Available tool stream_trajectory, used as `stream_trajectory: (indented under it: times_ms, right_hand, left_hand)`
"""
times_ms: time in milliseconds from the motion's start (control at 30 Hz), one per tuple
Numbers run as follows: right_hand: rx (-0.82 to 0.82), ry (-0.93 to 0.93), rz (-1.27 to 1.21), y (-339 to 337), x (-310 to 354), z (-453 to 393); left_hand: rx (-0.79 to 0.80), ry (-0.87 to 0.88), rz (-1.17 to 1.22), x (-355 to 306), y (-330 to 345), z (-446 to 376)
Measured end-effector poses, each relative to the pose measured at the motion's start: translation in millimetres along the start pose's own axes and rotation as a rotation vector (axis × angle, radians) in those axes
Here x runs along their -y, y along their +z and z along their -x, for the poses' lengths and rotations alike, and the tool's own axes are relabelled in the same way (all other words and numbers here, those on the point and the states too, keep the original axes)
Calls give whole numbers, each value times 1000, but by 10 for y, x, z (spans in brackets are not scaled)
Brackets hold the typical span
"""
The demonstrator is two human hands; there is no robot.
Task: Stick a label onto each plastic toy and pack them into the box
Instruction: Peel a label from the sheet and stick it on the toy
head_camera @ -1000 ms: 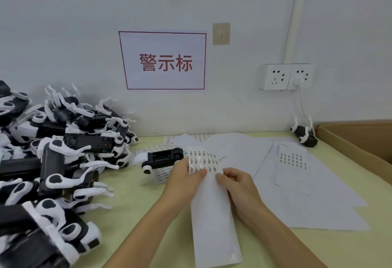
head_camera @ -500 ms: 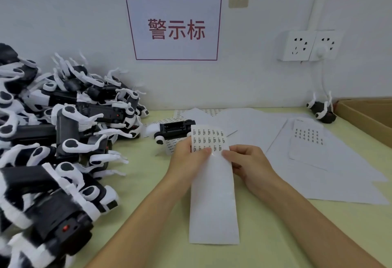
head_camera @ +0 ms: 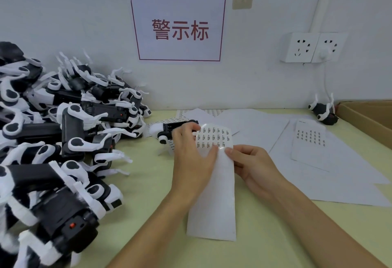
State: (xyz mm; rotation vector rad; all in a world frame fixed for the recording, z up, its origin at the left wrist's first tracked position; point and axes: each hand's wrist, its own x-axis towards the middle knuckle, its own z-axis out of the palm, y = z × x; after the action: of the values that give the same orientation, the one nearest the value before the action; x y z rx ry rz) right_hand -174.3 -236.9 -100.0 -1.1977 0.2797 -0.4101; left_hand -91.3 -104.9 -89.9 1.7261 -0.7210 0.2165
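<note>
A factory packing bench: a heap of identical black-and-white plastic toys (head_camera: 63,131), label sheets (head_camera: 214,138), and a cardboard box (head_camera: 369,119).

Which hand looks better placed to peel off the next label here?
Probably the right hand: its fingertips pinch at the lowest row of labels on the label sheet, while the left hand steadies the sheet's left edge.

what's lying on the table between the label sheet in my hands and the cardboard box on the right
In the head view, between the label sheet and the cardboard box, loose white paper sheets cover the table, with another partly used label sheet on top.
</note>
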Motion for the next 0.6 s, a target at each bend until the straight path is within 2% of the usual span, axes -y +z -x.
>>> stream_trajectory:
  times_ms: [67,167,367,600]
  right_hand:
    - [-19,-4,23,5,-1,10]
    - [-47,-15,79,-1,-14,14]
    - [-108,-66,254,29,-29,30]
    - [-101,-152,424,51,-31,61]
  left_hand:
    - [-24,150,-158,36,13,28]
    - [19,236,-281,65,43,55]
    - [135,262,-287,66,59,90]
    - [128,263,-298,36,59,116]
